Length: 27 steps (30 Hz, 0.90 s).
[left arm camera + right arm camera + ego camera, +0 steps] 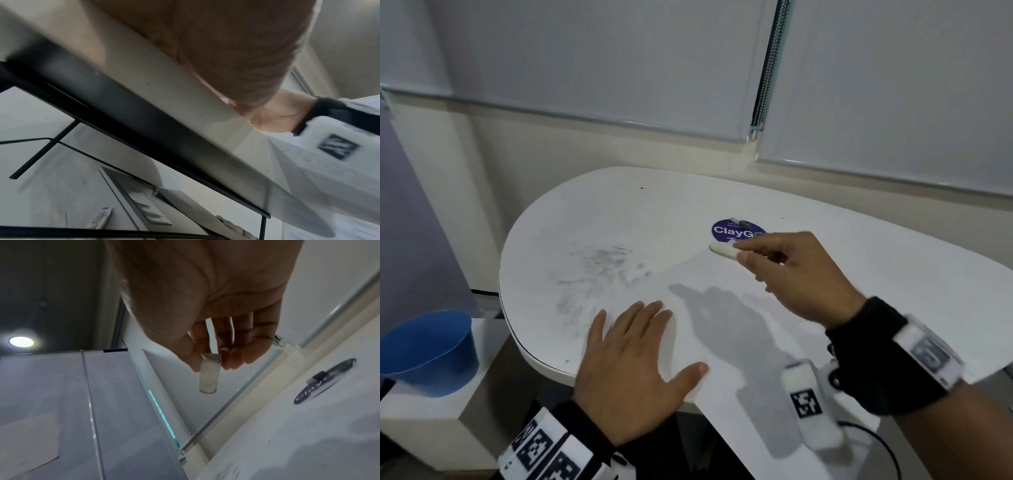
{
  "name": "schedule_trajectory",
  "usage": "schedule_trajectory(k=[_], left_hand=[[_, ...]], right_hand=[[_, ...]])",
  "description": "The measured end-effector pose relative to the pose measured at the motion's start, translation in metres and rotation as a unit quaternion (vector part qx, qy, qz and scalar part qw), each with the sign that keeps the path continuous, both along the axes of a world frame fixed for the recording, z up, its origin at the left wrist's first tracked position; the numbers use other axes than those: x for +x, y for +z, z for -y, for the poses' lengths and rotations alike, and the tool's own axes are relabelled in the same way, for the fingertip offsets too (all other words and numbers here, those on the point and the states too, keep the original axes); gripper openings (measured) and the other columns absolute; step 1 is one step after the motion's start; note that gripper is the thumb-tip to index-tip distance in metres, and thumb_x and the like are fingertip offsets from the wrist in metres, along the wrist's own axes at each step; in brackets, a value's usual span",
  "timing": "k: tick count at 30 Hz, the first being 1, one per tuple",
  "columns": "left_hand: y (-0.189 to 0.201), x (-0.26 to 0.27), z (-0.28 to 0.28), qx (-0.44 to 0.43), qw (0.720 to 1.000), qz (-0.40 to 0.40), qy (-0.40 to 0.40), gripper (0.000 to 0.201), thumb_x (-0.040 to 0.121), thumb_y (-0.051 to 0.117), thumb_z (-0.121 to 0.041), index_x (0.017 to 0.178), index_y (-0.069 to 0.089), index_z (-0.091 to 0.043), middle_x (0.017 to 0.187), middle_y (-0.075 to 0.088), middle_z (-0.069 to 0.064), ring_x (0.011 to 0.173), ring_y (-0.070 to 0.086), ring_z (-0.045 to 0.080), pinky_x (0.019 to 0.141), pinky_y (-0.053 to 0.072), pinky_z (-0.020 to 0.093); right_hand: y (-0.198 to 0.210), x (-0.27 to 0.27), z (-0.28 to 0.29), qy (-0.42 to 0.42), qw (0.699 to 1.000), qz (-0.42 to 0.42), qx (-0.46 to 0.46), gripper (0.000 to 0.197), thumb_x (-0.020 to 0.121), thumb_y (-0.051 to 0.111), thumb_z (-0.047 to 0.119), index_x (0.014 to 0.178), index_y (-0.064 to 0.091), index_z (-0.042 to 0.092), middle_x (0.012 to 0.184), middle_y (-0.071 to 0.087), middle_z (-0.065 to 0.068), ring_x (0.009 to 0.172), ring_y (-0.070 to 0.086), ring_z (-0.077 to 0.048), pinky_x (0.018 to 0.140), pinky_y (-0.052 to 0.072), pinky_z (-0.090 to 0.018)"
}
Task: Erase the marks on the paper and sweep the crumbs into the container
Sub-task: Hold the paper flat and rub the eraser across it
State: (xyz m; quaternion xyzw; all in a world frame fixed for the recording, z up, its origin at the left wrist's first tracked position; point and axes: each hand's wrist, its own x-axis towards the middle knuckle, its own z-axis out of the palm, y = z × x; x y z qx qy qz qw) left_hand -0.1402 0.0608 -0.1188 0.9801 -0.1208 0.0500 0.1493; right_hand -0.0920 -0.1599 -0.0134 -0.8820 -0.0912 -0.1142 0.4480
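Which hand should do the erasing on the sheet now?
Right. The right hand already pinches the white oblong eraser above the white paper sheet. The left hand lies flat on the sheet near the table edge, probably best kept steadying it.

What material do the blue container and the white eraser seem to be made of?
Blue container: probably plastic, with a smooth, evenly coloured, faintly shiny wall. White eraser, pinched by the right hand: likely rubber or vinyl, matte, with rounded, slightly greyed ends.
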Motion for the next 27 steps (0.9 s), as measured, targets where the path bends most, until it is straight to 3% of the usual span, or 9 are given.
schedule_trajectory(k=[2,10,14,16,19,21,23,24,27], left_hand=[[0.005,0.000,-0.002,-0.009,1.000,0.000,0.012,0.099,0.073,0.022,-0.092,0.145,0.046,-0.029,0.156,0.037,-0.013,0.146,0.027,0.010,0.121,0.012,0.052],[0.007,0.013,-0.019,0.031,0.999,-0.015,0.024,0.105,0.067,0.006,-0.094,0.154,0.021,-0.038,0.163,0.009,-0.022,0.150,0.001,0.005,0.122,-0.002,0.050],[0.006,0.011,-0.019,0.040,0.999,-0.014,0.017,0.096,0.067,0.003,-0.094,0.153,0.011,-0.051,0.163,-0.003,-0.023,0.150,-0.009,0.006,0.121,-0.005,0.052],[0.004,0.012,-0.019,0.024,1.000,-0.008,0.014,0.091,0.069,0.008,-0.094,0.151,0.016,-0.055,0.164,0.002,-0.021,0.150,-0.005,0.008,0.120,-0.004,0.055],[0.002,0.012,-0.020,0.011,1.000,-0.008,0.007,0.088,0.073,0.013,-0.091,0.150,0.029,-0.051,0.164,0.015,-0.016,0.152,0.007,0.011,0.119,-0.005,0.057],[0.002,0.012,-0.020,0.000,1.000,-0.014,-0.024,0.082,0.081,0.017,-0.086,0.148,0.040,-0.044,0.161,0.026,-0.014,0.151,0.017,0.012,0.120,-0.003,0.057],[-0.001,0.013,-0.020,-0.011,0.998,-0.008,-0.057,0.076,0.086,0.017,-0.079,0.148,0.040,-0.043,0.161,0.025,-0.017,0.150,0.016,0.008,0.121,-0.003,0.055],[-0.004,0.014,-0.020,-0.016,0.998,-0.004,-0.064,0.074,0.086,0.017,-0.078,0.148,0.038,-0.045,0.161,0.023,-0.020,0.150,0.013,0.006,0.121,-0.003,0.053],[-0.006,0.013,-0.019,-0.029,0.998,0.015,-0.057,0.072,0.085,0.022,-0.080,0.146,0.041,-0.047,0.158,0.028,-0.022,0.149,0.017,0.005,0.122,0.006,0.054]], right_hand=[[-0.004,0.022,-0.010,0.006,0.999,-0.029,-0.016,0.016,0.091,0.065,0.026,0.102,0.076,0.022,0.073,0.063,0.000,0.066,0.058,-0.012,0.066,0.050,-0.030],[-0.044,0.041,-0.011,0.065,0.977,-0.134,-0.150,0.025,0.087,0.066,0.031,0.110,0.073,0.024,0.075,0.066,0.009,0.060,0.056,0.002,0.067,0.044,-0.016],[-0.025,0.032,-0.004,0.069,0.963,-0.152,-0.213,0.042,0.076,0.056,0.057,0.104,0.074,0.031,0.079,0.071,0.000,0.067,0.062,-0.011,0.072,0.050,-0.028],[-0.022,0.016,-0.009,0.106,0.957,-0.130,-0.236,0.037,0.080,0.053,0.056,0.102,0.074,0.034,0.080,0.070,-0.001,0.072,0.062,-0.012,0.077,0.052,-0.032],[-0.021,-0.010,-0.015,0.178,0.930,-0.121,-0.297,0.026,0.092,0.054,0.038,0.113,0.070,0.039,0.082,0.064,0.002,0.078,0.058,-0.009,0.077,0.048,-0.024],[-0.019,-0.012,-0.005,0.167,0.924,-0.128,-0.318,0.036,0.087,0.046,0.053,0.111,0.069,0.038,0.083,0.065,-0.003,0.076,0.058,-0.014,0.078,0.050,-0.031],[-0.015,-0.002,0.010,0.102,0.934,-0.121,-0.319,0.060,0.073,0.035,0.072,0.105,0.070,0.035,0.084,0.067,-0.007,0.076,0.060,-0.021,0.078,0.051,-0.037],[-0.016,0.001,0.016,0.070,0.940,-0.117,-0.312,0.057,0.074,0.036,0.073,0.103,0.071,0.038,0.083,0.069,-0.006,0.076,0.061,-0.020,0.077,0.052,-0.036],[-0.022,-0.008,0.016,0.093,0.937,-0.088,-0.324,0.026,0.091,0.052,0.045,0.107,0.071,0.038,0.080,0.068,0.002,0.073,0.061,-0.009,0.078,0.050,-0.030]])
